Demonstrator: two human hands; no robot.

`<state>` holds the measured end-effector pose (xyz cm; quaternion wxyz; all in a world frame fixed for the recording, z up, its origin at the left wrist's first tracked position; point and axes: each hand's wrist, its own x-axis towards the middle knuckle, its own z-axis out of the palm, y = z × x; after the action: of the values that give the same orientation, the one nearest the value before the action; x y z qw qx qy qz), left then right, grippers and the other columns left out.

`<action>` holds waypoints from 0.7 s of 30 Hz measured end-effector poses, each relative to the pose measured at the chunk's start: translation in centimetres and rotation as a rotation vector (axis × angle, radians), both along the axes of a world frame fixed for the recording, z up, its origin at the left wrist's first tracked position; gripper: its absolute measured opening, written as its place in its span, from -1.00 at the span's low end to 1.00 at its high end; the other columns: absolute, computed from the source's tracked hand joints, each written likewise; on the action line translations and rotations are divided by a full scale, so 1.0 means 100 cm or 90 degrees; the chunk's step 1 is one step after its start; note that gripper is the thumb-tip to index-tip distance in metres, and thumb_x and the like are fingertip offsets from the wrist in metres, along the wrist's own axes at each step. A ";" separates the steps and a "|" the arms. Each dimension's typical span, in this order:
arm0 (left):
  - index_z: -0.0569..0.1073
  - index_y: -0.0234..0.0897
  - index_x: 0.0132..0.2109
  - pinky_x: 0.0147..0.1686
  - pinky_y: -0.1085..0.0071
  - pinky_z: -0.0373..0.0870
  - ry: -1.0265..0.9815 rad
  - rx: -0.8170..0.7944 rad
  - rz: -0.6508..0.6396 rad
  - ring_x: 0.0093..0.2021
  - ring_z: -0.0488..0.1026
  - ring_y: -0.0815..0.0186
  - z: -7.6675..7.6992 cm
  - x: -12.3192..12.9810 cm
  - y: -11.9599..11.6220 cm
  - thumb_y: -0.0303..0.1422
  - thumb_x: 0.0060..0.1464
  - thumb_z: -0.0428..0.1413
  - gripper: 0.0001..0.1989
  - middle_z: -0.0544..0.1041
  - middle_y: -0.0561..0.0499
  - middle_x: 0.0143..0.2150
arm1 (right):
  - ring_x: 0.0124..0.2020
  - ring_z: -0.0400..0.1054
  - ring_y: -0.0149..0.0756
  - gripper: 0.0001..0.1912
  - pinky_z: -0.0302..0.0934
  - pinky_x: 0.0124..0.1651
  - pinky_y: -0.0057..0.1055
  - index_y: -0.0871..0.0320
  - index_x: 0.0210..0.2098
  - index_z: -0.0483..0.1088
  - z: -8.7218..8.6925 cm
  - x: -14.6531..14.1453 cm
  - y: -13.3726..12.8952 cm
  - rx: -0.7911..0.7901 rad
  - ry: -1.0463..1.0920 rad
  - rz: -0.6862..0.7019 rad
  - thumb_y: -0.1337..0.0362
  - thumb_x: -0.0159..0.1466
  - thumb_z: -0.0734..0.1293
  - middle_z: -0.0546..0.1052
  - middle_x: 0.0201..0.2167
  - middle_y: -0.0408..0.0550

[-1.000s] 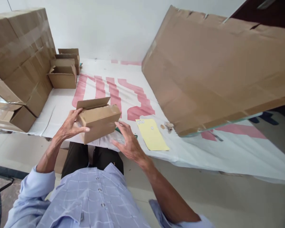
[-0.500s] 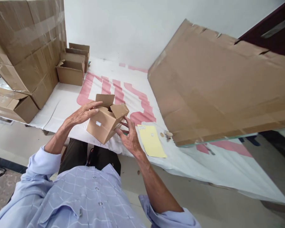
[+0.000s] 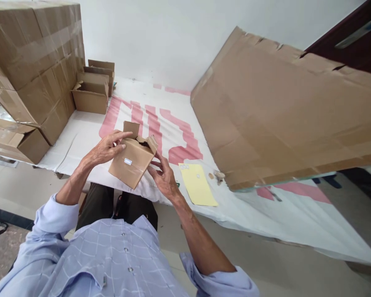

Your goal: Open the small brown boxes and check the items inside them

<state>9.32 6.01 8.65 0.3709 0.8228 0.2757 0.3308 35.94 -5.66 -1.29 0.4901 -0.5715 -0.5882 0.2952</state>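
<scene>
A small brown cardboard box (image 3: 130, 166) with a white label sits tilted at the near edge of the cloth-covered table. Its top flaps stand up, partly spread, and the inside is mostly hidden. My left hand (image 3: 106, 146) grips the box's upper left edge, fingers over the top by the raised back flap and thumb on the labelled side. My right hand (image 3: 163, 175) holds the right side, fingertips against the wall below the right flap. To the right of that hand lies a yellow sheet (image 3: 199, 185).
Open boxes (image 3: 89, 97) stand at the back left beside a tall stack of taped cartons (image 3: 46, 70). A closed carton (image 3: 17, 140) lies at the left edge. On the right leans a large cardboard panel (image 3: 281, 111). Small scraps (image 3: 219, 177) lie near it.
The box has turned and tipped slightly to the left between my hands, showing more of its labelled side. Its right flap now stands more upright, folded inward.
</scene>
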 end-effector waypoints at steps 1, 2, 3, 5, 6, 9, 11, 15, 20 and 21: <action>0.54 -0.09 0.34 0.10 0.09 0.52 0.010 -0.002 0.009 0.05 0.55 0.08 0.001 0.002 -0.003 -0.01 0.36 0.13 -0.47 0.60 -0.12 0.20 | 0.23 0.51 0.05 -0.19 0.58 0.05 0.02 -0.09 0.56 0.16 0.001 -0.001 0.000 -0.002 0.003 0.000 -0.14 0.44 0.40 0.35 0.46 0.25; 0.52 -0.12 0.36 0.15 0.04 0.51 0.025 -0.001 0.021 0.09 0.55 0.04 0.003 0.004 -0.007 0.04 0.34 0.16 -0.42 0.58 -0.15 0.24 | 0.23 0.51 0.05 -0.19 0.57 0.05 0.01 -0.08 0.56 0.16 0.001 -0.003 -0.001 -0.003 0.004 -0.001 -0.14 0.44 0.39 0.35 0.45 0.25; 0.48 -0.15 0.38 0.20 -0.02 0.49 0.046 0.005 0.036 0.15 0.54 -0.02 0.004 0.007 -0.012 0.10 0.27 0.21 -0.32 0.55 -0.19 0.28 | 0.23 0.51 0.05 -0.20 0.57 0.06 0.00 -0.07 0.55 0.15 0.002 -0.005 -0.001 -0.001 0.001 -0.002 -0.14 0.44 0.39 0.35 0.45 0.26; 0.39 -0.23 0.44 0.30 -0.17 0.42 0.104 0.022 0.093 0.30 0.45 -0.22 0.006 0.012 -0.026 0.20 0.03 0.38 -0.03 0.45 -0.28 0.37 | 0.22 0.51 0.04 -0.21 0.56 0.05 -0.02 -0.05 0.55 0.14 0.002 -0.013 -0.003 0.019 -0.024 -0.007 -0.13 0.45 0.38 0.35 0.42 0.26; 0.34 -0.27 0.46 0.33 -0.24 0.38 0.133 0.027 0.132 0.35 0.39 -0.31 0.006 0.014 -0.034 0.21 -0.10 0.44 0.11 0.39 -0.34 0.40 | 0.22 0.51 0.03 -0.22 0.55 0.05 -0.02 -0.04 0.55 0.14 0.001 -0.018 -0.004 0.037 -0.043 -0.010 -0.11 0.46 0.38 0.35 0.41 0.27; 0.29 -0.28 0.47 0.32 -0.29 0.39 0.159 0.007 0.222 0.37 0.35 -0.36 -0.003 0.005 -0.054 0.13 -0.19 0.50 0.18 0.29 -0.37 0.40 | 0.26 0.45 0.04 -0.28 0.52 0.11 0.01 -0.02 0.51 0.19 -0.006 -0.026 -0.006 0.105 -0.111 -0.010 -0.05 0.47 0.38 0.36 0.37 0.25; 0.34 -0.19 0.42 0.35 -0.19 0.41 0.122 -0.006 0.220 0.35 0.36 -0.24 -0.014 -0.013 -0.058 -0.02 -0.14 0.49 0.02 0.31 -0.26 0.33 | 0.32 0.39 0.06 -0.29 0.46 0.21 0.08 0.01 0.48 0.23 -0.014 -0.024 -0.003 0.127 -0.130 -0.031 -0.03 0.44 0.40 0.37 0.36 0.25; 0.49 -0.11 0.27 0.36 -0.08 0.41 -0.014 -0.107 0.177 0.38 0.33 -0.20 -0.042 -0.067 -0.051 -0.15 -0.26 0.48 -0.12 0.37 -0.15 0.26 | 0.34 0.37 0.13 -0.10 0.37 0.30 0.19 0.06 0.49 0.20 -0.034 -0.016 0.007 0.038 -0.039 -0.080 -0.12 0.30 0.50 0.36 0.39 0.31; 0.59 -0.15 0.14 0.07 0.07 0.59 -0.298 -0.336 0.225 0.15 0.55 -0.17 -0.068 -0.117 -0.043 -0.18 -0.42 0.48 -0.17 0.63 -0.11 0.07 | 0.30 0.43 0.09 -0.07 0.45 0.23 0.09 0.03 0.44 0.27 -0.040 -0.036 0.009 -0.094 0.145 0.103 -0.15 0.20 0.55 0.41 0.39 0.25; 0.60 -0.14 0.11 0.03 0.07 0.60 -0.343 -0.364 0.243 0.12 0.58 -0.17 -0.073 -0.123 -0.043 -0.23 -0.44 0.46 -0.20 0.67 -0.10 0.04 | 0.29 0.44 0.07 -0.10 0.47 0.21 0.06 0.03 0.42 0.29 -0.036 -0.043 0.006 -0.077 0.165 0.125 -0.14 0.21 0.54 0.43 0.37 0.22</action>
<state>-3.02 1.73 1.36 0.5746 0.5055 0.3969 0.5067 31.62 -5.01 -4.89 0.4953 -0.4967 -0.5541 0.4482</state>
